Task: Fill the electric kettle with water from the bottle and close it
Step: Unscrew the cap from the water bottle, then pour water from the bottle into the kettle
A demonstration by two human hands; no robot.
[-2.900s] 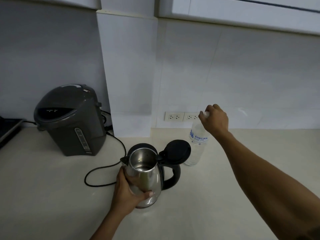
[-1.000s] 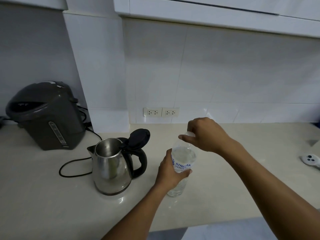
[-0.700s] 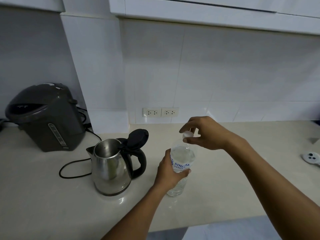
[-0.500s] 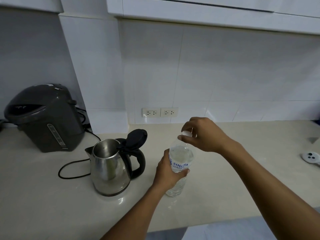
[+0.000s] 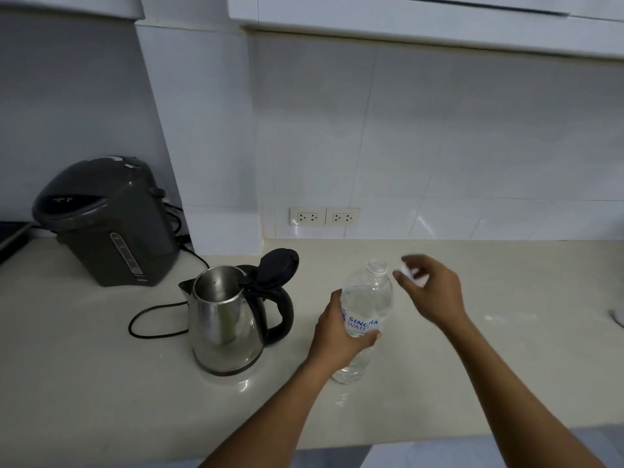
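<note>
Her left hand gripped the uncapped bottle near the bench's front edge, beside the open-lidded kettle, while her right hand pinched its cap.

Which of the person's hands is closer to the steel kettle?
Left. The left hand grips the bottle just right of the kettle; the right hand is farther right, holding the cap.

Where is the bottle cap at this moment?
In the head view, the cap is off the bottle, pinched in the right hand just right of the open neck, above the counter.
</note>
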